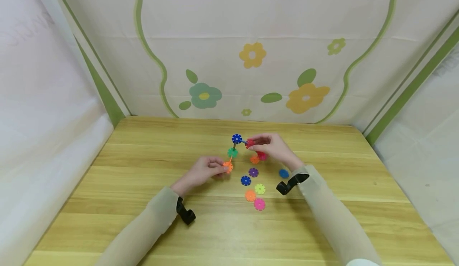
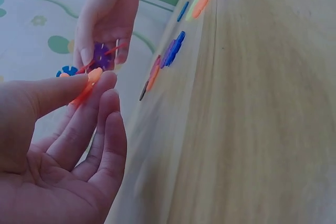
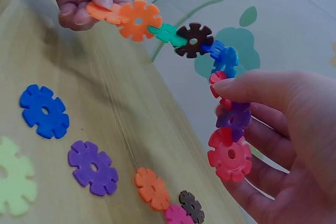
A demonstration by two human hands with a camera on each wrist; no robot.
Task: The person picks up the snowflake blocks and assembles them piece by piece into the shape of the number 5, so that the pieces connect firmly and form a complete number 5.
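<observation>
A chain of slotted plastic flower discs (image 3: 194, 41) stretches between the two hands, raised off the table. Its colours run from orange through green, dark brown and blue to red and purple. My left hand (image 1: 203, 171) pinches the orange disc (image 1: 228, 166) at one end between thumb and fingers. Toward the other end, my right hand (image 1: 274, 146) grips a red disc (image 3: 218, 88) under the thumb, with fingers behind the purple disc (image 3: 234, 119). A further red disc (image 3: 230, 155) forms the end beneath that. In the left wrist view, the chain's middle is mostly hidden behind the left hand.
Loose discs lie on the wooden table (image 1: 215, 234) between the forearms: blue (image 1: 245, 180), purple (image 1: 253, 172), yellow (image 1: 259, 188), orange (image 1: 250, 196) and pink (image 1: 259, 204). Another blue disc (image 1: 283, 173) lies by the right wrist. A flowered cloth (image 1: 229, 66) hangs behind.
</observation>
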